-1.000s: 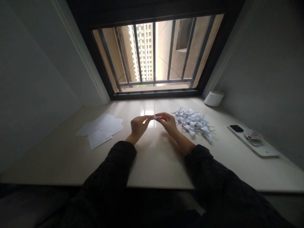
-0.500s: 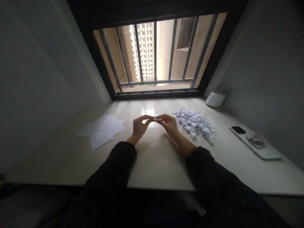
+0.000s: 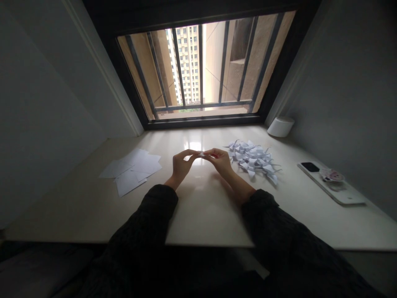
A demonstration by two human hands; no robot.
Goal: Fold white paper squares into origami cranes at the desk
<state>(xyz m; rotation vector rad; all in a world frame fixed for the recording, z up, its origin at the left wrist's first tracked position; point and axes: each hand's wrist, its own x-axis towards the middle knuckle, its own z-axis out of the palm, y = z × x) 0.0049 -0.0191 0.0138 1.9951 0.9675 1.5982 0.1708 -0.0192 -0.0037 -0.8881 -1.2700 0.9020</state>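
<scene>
A small piece of folded white paper (image 3: 201, 154) is pinched between my two hands, above the middle of the pale ledge. My left hand (image 3: 183, 161) grips its left end with thumb and fingers. On the other end, the fingertips of my right hand (image 3: 219, 159) are closed. Most of the paper is hidden by the fingers, so its folded shape cannot be made out. Just right of my right hand lies a heap of folded white paper cranes (image 3: 252, 159). Several flat white paper sheets (image 3: 133, 167) overlap to the left of my left hand.
A white phone (image 3: 331, 184) with a round grip on its back lies at the right. Near the right wall stands a white rounded object (image 3: 281, 126). The barred window (image 3: 201, 70) rises behind the ledge (image 3: 207, 223), whose front edge is close to me.
The view has shifted slightly. Both hands stay in nearly the same place, and less of the folded paper shows between the fingertips now.
</scene>
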